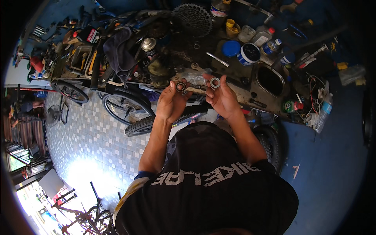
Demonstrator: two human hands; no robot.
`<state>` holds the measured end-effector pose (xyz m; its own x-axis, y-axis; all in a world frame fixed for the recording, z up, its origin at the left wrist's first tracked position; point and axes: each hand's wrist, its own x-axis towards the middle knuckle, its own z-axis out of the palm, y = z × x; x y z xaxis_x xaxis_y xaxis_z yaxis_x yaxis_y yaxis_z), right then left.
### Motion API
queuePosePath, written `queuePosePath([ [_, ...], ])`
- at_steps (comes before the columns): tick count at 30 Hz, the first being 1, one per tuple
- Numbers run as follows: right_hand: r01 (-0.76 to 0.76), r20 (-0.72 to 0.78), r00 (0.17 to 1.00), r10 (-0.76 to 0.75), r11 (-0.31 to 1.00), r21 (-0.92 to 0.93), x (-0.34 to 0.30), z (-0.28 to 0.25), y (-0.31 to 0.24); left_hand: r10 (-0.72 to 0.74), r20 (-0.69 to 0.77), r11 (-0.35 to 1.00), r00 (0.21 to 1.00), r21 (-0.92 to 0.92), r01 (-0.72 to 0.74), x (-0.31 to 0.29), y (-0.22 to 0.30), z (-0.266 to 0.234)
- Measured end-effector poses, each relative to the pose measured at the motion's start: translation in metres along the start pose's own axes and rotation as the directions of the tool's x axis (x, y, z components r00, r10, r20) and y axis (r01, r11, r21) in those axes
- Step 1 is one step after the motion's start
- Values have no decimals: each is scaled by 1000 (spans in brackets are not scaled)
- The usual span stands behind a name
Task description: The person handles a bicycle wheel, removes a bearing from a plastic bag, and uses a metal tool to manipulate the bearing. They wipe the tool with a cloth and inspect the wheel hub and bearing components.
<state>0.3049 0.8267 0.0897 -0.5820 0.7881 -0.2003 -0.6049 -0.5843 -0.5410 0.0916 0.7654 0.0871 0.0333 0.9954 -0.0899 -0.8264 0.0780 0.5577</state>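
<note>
At 11 o'clock, left hand: curled, holding dark ring.
At 2 o'clock, right hand: half-open, holding silver ring.
Rings: apart; remaining work unclear.

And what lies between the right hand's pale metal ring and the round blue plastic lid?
In the head view, a slim silver metal rod lies between ring and lid.

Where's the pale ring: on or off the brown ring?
Off: right hand holds the pale ring, left hand holds the brown ring, with a visible gap between them.
</note>
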Motion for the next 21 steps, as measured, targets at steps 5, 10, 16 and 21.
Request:
queuePosePath([
  [5,23,-13,1000,-21,993,113,-2,-14,0,12,-86,999,996,30,-10,0,-3,5],
  [10,31,-85,996,-21,993,118,-4,-26,4,-17,-34,989,999,145,22,-3,-9,1],
  [16,42,8,999,-41,983,-178,-21,-23,1,-35,-88,987,996,155,48,-12,-15,5],
  [21,47,-115,987,-108,895,-444,-29,-57,6,-63,-105,986,992,150,78,-15,-19,-9],
])
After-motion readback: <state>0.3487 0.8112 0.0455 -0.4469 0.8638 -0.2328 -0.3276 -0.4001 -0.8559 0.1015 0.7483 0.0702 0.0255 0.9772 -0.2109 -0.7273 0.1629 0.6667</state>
